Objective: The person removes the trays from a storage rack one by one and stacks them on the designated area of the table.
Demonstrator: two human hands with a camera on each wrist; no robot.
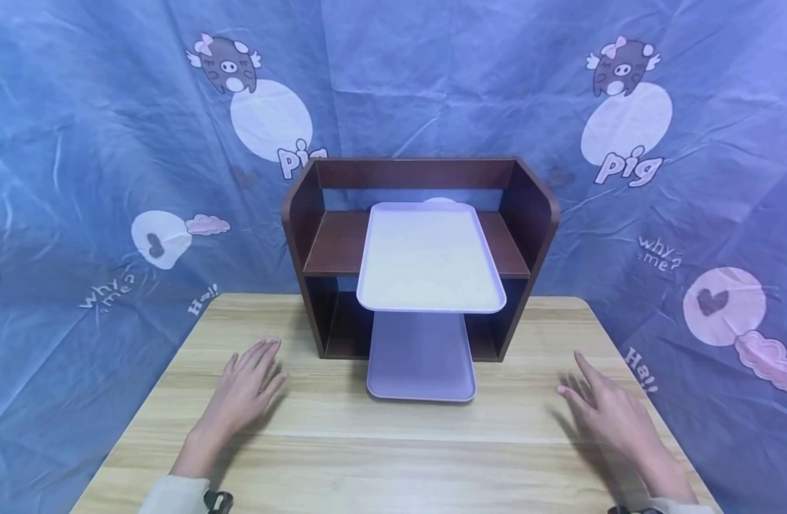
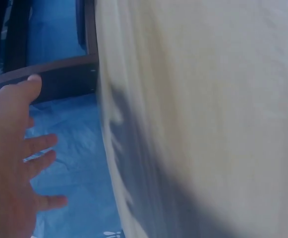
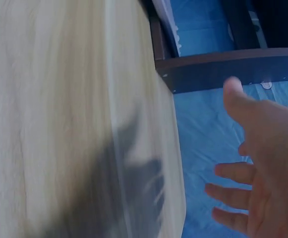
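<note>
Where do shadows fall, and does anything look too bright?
Head view: soft shadows beside the left hand and right hand, upper tray bright, nearly washed out, lower tray dimmer; left wrist view: broad shadow on the wood-grain tabletop; right wrist view: finger-shaped shadow there.

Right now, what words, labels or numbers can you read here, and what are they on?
"pig": twice, on the blue backdrop.
"why me?": twice, on the backdrop.
"Ha!!", apparently: twice, on the backdrop.
Left wrist view: white marks, too blurred to read.
Trays, shelf: none readable.

Lower tray (image 1: 422, 357) partly hidden by upper tray (image 1: 432, 257), table (image 1: 399, 464) cropped below
</note>
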